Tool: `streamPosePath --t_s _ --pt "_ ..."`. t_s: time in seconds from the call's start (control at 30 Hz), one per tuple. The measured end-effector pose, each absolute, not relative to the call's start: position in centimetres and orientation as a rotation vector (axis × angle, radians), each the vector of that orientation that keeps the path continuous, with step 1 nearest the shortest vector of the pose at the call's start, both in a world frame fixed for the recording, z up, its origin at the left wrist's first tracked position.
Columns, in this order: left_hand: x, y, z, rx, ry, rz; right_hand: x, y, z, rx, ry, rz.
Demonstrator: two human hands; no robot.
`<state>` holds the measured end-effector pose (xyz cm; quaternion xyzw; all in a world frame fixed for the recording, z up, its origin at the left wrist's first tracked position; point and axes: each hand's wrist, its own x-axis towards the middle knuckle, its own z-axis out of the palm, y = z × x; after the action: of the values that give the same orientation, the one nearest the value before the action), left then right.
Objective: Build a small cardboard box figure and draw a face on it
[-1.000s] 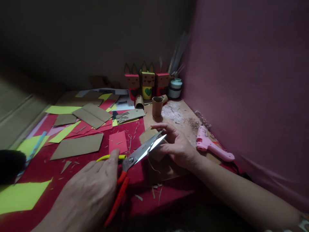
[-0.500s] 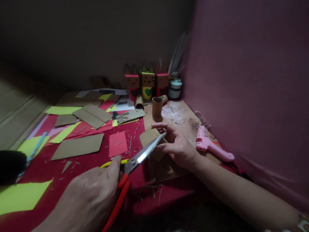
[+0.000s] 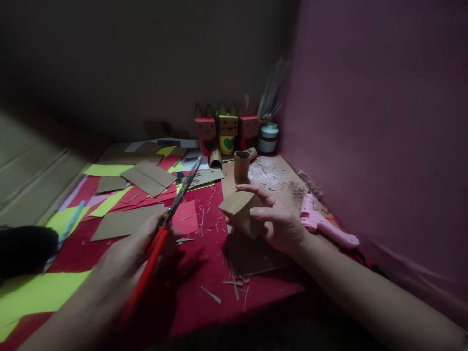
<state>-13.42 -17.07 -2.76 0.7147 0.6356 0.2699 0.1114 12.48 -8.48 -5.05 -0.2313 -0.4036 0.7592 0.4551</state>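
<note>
My left hand (image 3: 135, 248) is closed on a pair of scissors (image 3: 157, 248) with red and yellow handles, the blades pointing up and away over the papers. In my right hand (image 3: 278, 219) is a small cardboard box (image 3: 241, 209), gripped between thumb and fingers. The box is tilted, and its far side is hidden by my hand. Below it lies a flat cardboard sheet (image 3: 256, 261) at the table's front. A short cardboard tube (image 3: 242, 165) stands upright just beyond the box.
Three box-headed cardboard figures (image 3: 228, 126) stand at the back beside a pale blue jar (image 3: 268, 138). A pink glue gun (image 3: 325, 226) lies on the right. Cardboard pieces (image 3: 148, 178), coloured paper and scraps cover the left. A dark fuzzy object (image 3: 27, 251) sits at the left edge.
The scissors have swung left, away from the cardboard box, with my left hand. My right hand keeps hold of the box, whose top and side now show more fully.
</note>
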Motion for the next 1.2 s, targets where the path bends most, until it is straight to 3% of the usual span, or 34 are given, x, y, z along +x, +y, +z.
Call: streamPosePath --t_s 0.1,0.23,0.57,0.97,1.2 --pt "-11.1 -15.7 -2.5 1.495 1.721 0.945 12.5 -8.5 -4.8 -0.572 -0.974 1.896" --pt "-8.4 -13.6 -0.6 1.200 1.442 0.979 12.5 -8.6 -4.5 -0.575 -0.954 1.919" --pt "-6.5 -9.9 -0.4 1.233 1.201 0.927 12.7 -8.3 -5.3 -0.819 -1.253 1.662" --pt "-7.0 -10.1 -1.9 1.015 1.064 1.133 11.6 -8.6 -5.4 -0.516 -1.159 1.511" --pt "-6.8 -11.4 -0.8 1.110 1.113 1.111 12.2 -8.5 -5.4 -0.642 -1.301 1.395"
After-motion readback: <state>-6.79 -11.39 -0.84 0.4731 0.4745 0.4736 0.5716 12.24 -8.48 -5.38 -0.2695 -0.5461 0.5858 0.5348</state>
